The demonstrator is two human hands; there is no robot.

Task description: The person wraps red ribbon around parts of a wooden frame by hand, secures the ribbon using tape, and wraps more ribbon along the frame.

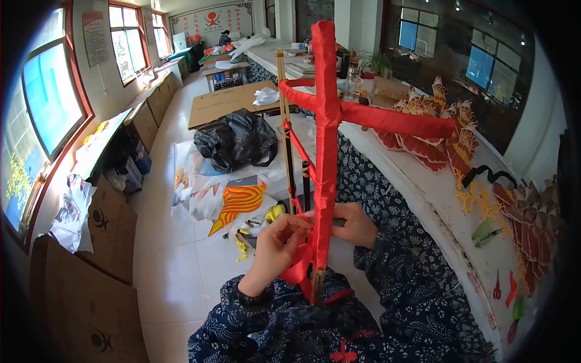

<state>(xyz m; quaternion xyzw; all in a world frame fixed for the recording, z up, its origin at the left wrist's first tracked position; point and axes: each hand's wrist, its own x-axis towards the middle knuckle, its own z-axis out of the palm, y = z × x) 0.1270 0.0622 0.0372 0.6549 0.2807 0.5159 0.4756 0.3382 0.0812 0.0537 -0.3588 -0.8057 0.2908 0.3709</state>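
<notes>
Upright before me stands a wooden frame (327, 151) wrapped in red cloth strip, with a cross arm reaching right and bare wood at its lower end. My left hand (275, 251) is closed, thumb and fingers pinched on a red cloth strip (296, 272) beside the post. A loose length of this strip hangs below the fingers. My right hand (356, 225) is on the other side of the post, its fingers bent against it and partly hidden behind it. Thinner bare and dark rods show on the frame's far side.
At right, a long white table (417, 181) bears red-and-yellow feathered figures (423, 130), red-handled scissors (497, 284) and a green tool (484, 233). A black plastic bag (236, 139) lies ahead, near yellow-red striped material (239, 202). Cardboard boxes (91, 290) line the left; a person (225, 39) is far back.
</notes>
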